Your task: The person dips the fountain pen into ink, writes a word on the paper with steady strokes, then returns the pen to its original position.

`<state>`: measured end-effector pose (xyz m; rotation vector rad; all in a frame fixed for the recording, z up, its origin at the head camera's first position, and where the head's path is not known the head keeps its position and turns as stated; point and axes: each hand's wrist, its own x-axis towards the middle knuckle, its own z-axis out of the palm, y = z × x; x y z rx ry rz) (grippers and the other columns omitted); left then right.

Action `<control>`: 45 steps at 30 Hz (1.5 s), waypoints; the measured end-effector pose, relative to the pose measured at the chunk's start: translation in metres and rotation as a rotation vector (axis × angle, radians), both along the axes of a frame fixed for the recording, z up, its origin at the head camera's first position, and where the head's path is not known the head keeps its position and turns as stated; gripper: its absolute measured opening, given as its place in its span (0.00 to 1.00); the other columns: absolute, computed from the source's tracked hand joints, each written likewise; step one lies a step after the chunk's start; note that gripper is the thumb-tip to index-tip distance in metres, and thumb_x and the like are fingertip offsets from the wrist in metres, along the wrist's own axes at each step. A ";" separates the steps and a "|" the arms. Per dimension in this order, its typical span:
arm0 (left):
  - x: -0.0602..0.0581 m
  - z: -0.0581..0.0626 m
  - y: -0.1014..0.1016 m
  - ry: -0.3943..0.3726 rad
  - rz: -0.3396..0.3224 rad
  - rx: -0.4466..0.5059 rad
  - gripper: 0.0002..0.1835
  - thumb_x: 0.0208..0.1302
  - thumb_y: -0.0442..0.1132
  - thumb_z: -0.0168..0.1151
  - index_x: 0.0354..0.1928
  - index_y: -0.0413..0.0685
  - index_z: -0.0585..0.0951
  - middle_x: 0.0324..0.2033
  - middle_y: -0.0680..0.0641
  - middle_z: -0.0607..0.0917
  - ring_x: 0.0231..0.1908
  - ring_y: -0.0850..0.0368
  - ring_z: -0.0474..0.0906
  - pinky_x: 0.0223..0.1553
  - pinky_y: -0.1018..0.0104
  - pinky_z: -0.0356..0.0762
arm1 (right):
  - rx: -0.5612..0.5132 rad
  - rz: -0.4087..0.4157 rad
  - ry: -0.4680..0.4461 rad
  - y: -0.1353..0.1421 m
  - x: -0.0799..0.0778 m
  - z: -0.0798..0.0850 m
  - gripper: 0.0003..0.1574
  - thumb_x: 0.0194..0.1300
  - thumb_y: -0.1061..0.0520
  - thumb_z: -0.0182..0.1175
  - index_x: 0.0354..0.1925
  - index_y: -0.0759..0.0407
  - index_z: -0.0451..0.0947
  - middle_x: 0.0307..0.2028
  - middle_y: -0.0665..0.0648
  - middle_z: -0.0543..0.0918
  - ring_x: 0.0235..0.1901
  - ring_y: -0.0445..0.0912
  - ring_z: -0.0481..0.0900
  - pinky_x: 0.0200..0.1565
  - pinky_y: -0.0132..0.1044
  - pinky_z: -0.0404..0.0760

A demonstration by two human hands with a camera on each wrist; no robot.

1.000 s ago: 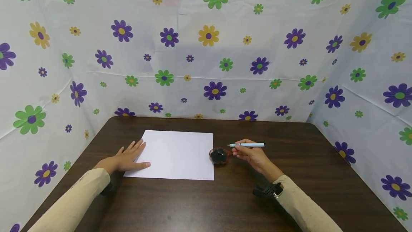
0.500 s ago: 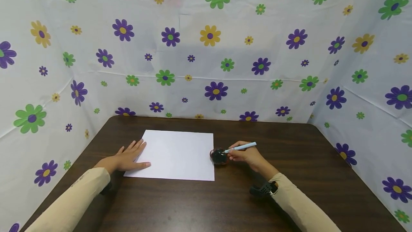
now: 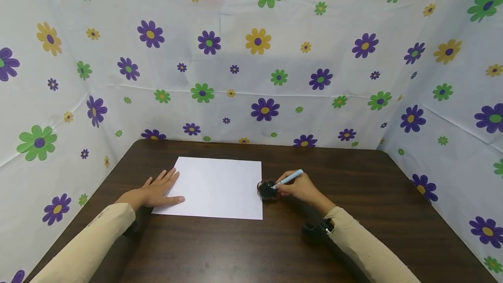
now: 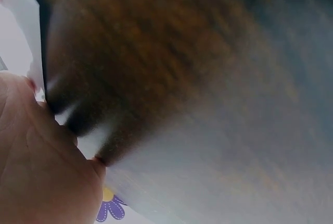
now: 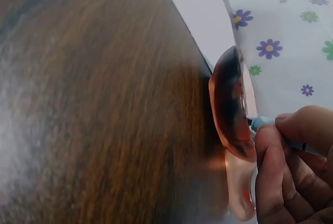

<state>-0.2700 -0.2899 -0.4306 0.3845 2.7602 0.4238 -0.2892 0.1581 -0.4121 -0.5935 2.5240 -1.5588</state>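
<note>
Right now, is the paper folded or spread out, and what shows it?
Spread out: in the head view the paper lies flat on the table, no crease showing, the left hand on its left edge.

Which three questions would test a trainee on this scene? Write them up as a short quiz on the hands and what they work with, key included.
1. Multiple choice: what does the right hand pinch?
A) A pair of scissors
B) A pale blue pen-like tool
C) A folded cloth

2. True or false: the left hand lies at the right edge of the white paper.

3. Short answer: in the head view, which thing is at the tool's tip?

Key:
1. B
2. False; it lies at the left edge.
3. The dark round dish with an orange edge.
</note>
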 end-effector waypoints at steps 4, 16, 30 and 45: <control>0.000 0.000 0.000 0.000 0.003 0.001 0.57 0.58 0.70 0.54 0.74 0.37 0.46 0.73 0.31 0.40 0.70 0.27 0.33 0.61 0.24 0.27 | 0.044 0.007 0.015 0.001 0.000 0.001 0.07 0.57 0.67 0.66 0.34 0.72 0.82 0.26 0.63 0.85 0.23 0.51 0.84 0.29 0.46 0.85; 0.002 0.001 0.001 -0.015 0.011 0.005 0.57 0.58 0.70 0.54 0.74 0.37 0.45 0.73 0.31 0.39 0.70 0.27 0.32 0.61 0.25 0.26 | 0.082 0.041 0.087 -0.003 -0.012 -0.022 0.05 0.56 0.61 0.69 0.32 0.62 0.84 0.26 0.56 0.85 0.22 0.43 0.83 0.25 0.34 0.83; 0.000 -0.004 0.000 -0.003 0.005 -0.002 0.56 0.58 0.70 0.54 0.74 0.37 0.46 0.73 0.31 0.39 0.70 0.28 0.32 0.61 0.25 0.27 | 0.119 -0.021 0.093 0.000 -0.012 -0.021 0.04 0.56 0.62 0.68 0.31 0.62 0.83 0.24 0.53 0.84 0.21 0.42 0.82 0.24 0.33 0.81; -0.002 -0.003 0.000 -0.002 0.004 -0.015 0.57 0.58 0.71 0.53 0.74 0.38 0.45 0.73 0.32 0.39 0.70 0.28 0.33 0.61 0.24 0.28 | 0.110 0.012 0.096 0.000 -0.002 -0.020 0.04 0.56 0.62 0.68 0.31 0.63 0.83 0.23 0.54 0.84 0.21 0.43 0.82 0.23 0.33 0.81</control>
